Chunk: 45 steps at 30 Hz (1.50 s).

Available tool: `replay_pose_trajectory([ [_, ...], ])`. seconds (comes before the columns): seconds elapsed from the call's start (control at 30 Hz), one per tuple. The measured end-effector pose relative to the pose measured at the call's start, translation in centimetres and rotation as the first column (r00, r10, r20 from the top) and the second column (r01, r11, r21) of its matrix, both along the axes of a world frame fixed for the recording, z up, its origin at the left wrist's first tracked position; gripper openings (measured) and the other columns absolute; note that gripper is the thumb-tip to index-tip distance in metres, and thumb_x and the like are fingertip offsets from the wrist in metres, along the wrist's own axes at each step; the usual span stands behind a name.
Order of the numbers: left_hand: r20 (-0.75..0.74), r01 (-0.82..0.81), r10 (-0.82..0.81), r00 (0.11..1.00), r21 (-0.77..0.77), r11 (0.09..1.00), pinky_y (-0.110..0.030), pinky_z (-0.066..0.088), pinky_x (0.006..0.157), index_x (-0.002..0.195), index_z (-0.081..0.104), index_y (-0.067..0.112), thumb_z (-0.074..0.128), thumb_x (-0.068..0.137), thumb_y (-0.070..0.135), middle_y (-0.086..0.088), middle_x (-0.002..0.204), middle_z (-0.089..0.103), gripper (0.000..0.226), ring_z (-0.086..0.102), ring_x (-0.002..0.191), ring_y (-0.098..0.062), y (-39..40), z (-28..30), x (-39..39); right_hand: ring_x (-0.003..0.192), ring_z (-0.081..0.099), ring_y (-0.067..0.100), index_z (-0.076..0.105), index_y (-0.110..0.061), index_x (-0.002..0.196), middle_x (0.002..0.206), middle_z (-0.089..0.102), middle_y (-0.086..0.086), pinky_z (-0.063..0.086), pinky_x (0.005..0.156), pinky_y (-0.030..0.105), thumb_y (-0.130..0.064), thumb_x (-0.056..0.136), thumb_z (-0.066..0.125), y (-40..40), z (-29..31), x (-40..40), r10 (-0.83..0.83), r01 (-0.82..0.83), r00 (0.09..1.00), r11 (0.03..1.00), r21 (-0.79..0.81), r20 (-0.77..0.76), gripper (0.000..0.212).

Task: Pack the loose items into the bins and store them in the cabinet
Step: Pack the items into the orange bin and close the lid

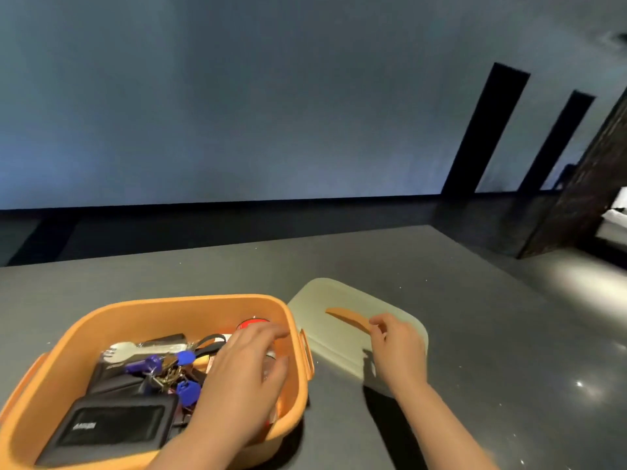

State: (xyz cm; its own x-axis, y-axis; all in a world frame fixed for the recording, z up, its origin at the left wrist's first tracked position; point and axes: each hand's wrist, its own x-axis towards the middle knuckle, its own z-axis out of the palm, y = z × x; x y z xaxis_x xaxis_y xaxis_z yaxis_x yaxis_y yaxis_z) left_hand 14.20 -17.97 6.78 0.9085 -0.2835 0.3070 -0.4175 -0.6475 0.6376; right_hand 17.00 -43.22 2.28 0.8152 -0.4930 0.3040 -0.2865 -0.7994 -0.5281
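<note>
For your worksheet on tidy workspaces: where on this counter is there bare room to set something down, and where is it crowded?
Bare grey countertop runs behind the orange plastic bin and the translucent lid with orange handle. More lies right of the lid, toward the counter's right edge. The bin is crowded: keys with blue tags, black pouches, and the left hand inside. The right hand covers the lid.

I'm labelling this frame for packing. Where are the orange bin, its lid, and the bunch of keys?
orange bin (pixel 183 301): head view, bare far rim.
lid (pixel 342 293): head view, translucent top surface beyond its orange handle.
bunch of keys (pixel 166 371): head view, metal keys between the blue tags, inside the bin.
</note>
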Motion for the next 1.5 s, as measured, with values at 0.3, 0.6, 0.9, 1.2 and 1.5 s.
replay_pose_trajectory([
  [0.3, -0.030, -0.019, 0.021, 0.999, 0.057, 0.998, -0.024, 0.035, 0.102, 0.122, 0.049, 0.044, 0.051, 0.089, 0.035, 0.030, 0.126, 0.042, 0.034, 0.037, 0.121, 0.004, -4.3, -1.8, 2.5, 0.105, 0.050, 0.019, 0.058, -0.026, 0.118, 0.112, 0.061, -0.004, 0.043, 0.086, 0.031, -0.026, 0.092, 0.055, -3.5, -3.5, 5.6, 0.145, -0.164, 0.963, 0.984, -0.066, -0.228, 0.026],
  [0.6, -0.025, -0.019, 0.021, 0.999, 0.068, 0.998, -0.012, 0.025, 0.099, 0.124, 0.050, 0.042, 0.039, 0.084, 0.045, 0.032, 0.127, 0.040, 0.042, 0.033, 0.121, 0.009, -3.9, -2.1, 2.9, 0.092, 0.053, 0.018, 0.066, -0.027, 0.109, 0.100, 0.066, -0.004, 0.035, 0.070, 0.030, -0.029, 0.095, 0.054, -4.7, -4.4, 7.8, 0.171, -0.194, 0.972, 0.972, -0.134, -0.164, 0.019],
  [0.9, 0.055, -0.186, 0.201, 0.978, -0.195, 0.963, -0.009, 0.035, 0.091, 0.110, 0.056, 0.045, 0.061, 0.088, 0.022, 0.034, 0.116, 0.050, 0.032, 0.043, 0.115, 0.012, 1.6, 0.4, -0.4, 0.102, 0.057, 0.021, 0.063, -0.024, 0.119, 0.112, 0.065, -0.002, 0.045, 0.092, 0.043, -0.037, 0.091, 0.057, -2.7, 8.8, 2.8, 0.226, -0.197, 0.959, 0.965, -0.173, 0.170, 0.031],
  [1.2, 0.116, -0.402, 0.476, 0.872, -0.387, 0.830, -0.017, 0.039, 0.088, 0.113, 0.057, 0.036, 0.056, 0.091, 0.026, 0.024, 0.116, 0.052, 0.025, 0.048, 0.114, 0.001, 12.2, 3.4, -3.5, 0.103, 0.052, 0.006, 0.061, -0.032, 0.120, 0.111, 0.061, -0.015, 0.039, 0.086, 0.024, -0.038, 0.090, 0.060, 14.2, 8.9, 0.4, 0.581, -0.584, 0.805, 0.811, -0.008, 0.119, 0.031],
  [1.5, 0.007, -0.383, 0.385, 0.923, -0.079, 0.920, -0.029, 0.033, 0.108, 0.118, 0.048, 0.044, 0.054, 0.089, 0.030, 0.030, 0.126, 0.042, 0.033, 0.038, 0.129, -0.003, 16.0, -0.2, -4.4, 0.103, 0.051, 0.006, 0.063, -0.031, 0.118, 0.107, 0.062, -0.015, 0.036, 0.084, 0.019, -0.035, 0.091, 0.061, 21.1, 4.3, 0.7, 0.705, -0.705, 0.708, 0.709, -0.009, 0.023, 0.028],
])
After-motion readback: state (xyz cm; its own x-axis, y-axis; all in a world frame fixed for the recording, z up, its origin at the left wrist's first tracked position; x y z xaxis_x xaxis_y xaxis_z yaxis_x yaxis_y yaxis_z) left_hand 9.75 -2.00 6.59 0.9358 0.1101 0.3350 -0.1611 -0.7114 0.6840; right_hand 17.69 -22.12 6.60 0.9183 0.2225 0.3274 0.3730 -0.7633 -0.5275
